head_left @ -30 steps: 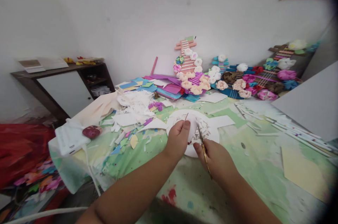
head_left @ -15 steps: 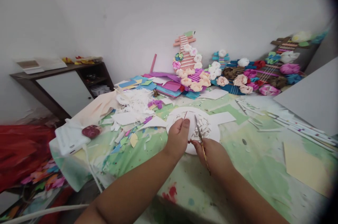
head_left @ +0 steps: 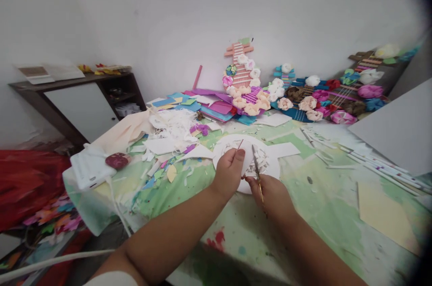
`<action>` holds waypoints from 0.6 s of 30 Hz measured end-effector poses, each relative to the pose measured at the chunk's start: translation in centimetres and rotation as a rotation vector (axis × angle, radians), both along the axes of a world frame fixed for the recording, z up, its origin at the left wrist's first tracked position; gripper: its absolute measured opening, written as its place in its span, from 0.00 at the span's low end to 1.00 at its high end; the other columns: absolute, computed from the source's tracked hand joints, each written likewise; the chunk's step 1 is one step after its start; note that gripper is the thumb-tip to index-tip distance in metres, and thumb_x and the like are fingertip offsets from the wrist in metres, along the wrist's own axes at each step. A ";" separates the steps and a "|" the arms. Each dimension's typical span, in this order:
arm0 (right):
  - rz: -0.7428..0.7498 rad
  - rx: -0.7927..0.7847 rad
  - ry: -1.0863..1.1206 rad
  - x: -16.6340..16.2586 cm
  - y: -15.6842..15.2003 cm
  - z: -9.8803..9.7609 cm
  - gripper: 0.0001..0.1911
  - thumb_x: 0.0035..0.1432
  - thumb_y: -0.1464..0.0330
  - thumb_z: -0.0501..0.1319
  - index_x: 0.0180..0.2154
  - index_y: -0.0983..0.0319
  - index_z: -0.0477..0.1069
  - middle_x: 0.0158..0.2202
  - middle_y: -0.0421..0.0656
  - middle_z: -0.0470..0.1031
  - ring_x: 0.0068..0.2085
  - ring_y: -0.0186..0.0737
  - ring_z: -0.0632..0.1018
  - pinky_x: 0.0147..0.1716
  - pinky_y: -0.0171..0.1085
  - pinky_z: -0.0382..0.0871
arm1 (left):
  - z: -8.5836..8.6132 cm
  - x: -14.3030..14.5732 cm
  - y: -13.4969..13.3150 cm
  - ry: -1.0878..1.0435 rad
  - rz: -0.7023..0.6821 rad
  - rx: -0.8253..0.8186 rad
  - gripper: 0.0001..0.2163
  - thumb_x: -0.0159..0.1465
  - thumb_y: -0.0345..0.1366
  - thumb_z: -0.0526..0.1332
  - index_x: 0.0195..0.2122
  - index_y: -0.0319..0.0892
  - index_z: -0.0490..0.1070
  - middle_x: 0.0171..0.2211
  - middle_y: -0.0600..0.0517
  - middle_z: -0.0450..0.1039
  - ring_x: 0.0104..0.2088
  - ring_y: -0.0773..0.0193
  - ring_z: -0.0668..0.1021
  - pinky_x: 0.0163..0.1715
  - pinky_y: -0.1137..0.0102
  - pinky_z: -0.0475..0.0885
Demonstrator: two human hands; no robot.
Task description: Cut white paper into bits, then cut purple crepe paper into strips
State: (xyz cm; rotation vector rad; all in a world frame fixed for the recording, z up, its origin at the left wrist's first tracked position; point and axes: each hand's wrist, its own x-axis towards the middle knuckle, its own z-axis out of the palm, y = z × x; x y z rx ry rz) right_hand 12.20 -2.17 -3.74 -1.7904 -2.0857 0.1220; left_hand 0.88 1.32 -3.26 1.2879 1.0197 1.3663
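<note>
My left hand [head_left: 229, 171] is closed in a pinch on a small thin strip of paper [head_left: 239, 145] with a reddish edge, held above a white paper plate [head_left: 270, 170]. My right hand [head_left: 272, 194] grips a pair of small gold-handled scissors [head_left: 257, 172], their blades pointing up and away, right beside the strip. The plate lies on the green-stained table [head_left: 313, 214] and holds a heap of small white paper cuttings [head_left: 261, 160].
Paper flower crafts on stick frames [head_left: 245, 83] stand along the wall at the back. Coloured sheets [head_left: 202, 106] and white scraps [head_left: 172, 131] cover the left of the table. A cream sheet [head_left: 384, 216] lies right, white sticks [head_left: 378, 164] beyond it. A dark shelf [head_left: 77, 97] stands left.
Both hands stay over the plate; the scissors and strip shifted only slightly. The view drifted a little, so everything sits somewhat higher in the picture.
</note>
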 end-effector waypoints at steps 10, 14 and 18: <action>-0.017 -0.026 -0.036 0.2 0.2 -0.1 0.23 0.52 0.56 0.41 0.20 0.62 0.66 0.19 0.44 0.69 0.23 0.36 0.68 0.22 0.32 0.54 | 0.1 0.0 0.5 -0.125 -0.009 -0.081 0.15 0.53 0.49 0.49 0.22 0.41 0.58 0.11 0.59 0.56 0.13 0.73 0.62 0.13 0.77 0.59; 0.001 -0.097 0.072 0.7 0.5 0.1 0.24 0.51 0.55 0.41 0.17 0.62 0.62 0.17 0.42 0.66 0.21 0.34 0.66 0.20 0.31 0.53 | 0.0 0.0 1.1 -0.179 0.021 -0.092 0.16 0.53 0.49 0.49 0.23 0.40 0.59 0.11 0.59 0.56 0.12 0.73 0.62 0.11 0.78 0.58; -0.032 -0.121 0.255 1.4 0.6 0.1 0.24 0.49 0.52 0.42 0.19 0.63 0.62 0.19 0.41 0.66 0.23 0.34 0.66 0.20 0.31 0.54 | -0.1 0.0 1.2 -0.169 0.015 -0.099 0.16 0.52 0.49 0.50 0.22 0.39 0.60 0.11 0.59 0.57 0.12 0.73 0.63 0.11 0.78 0.58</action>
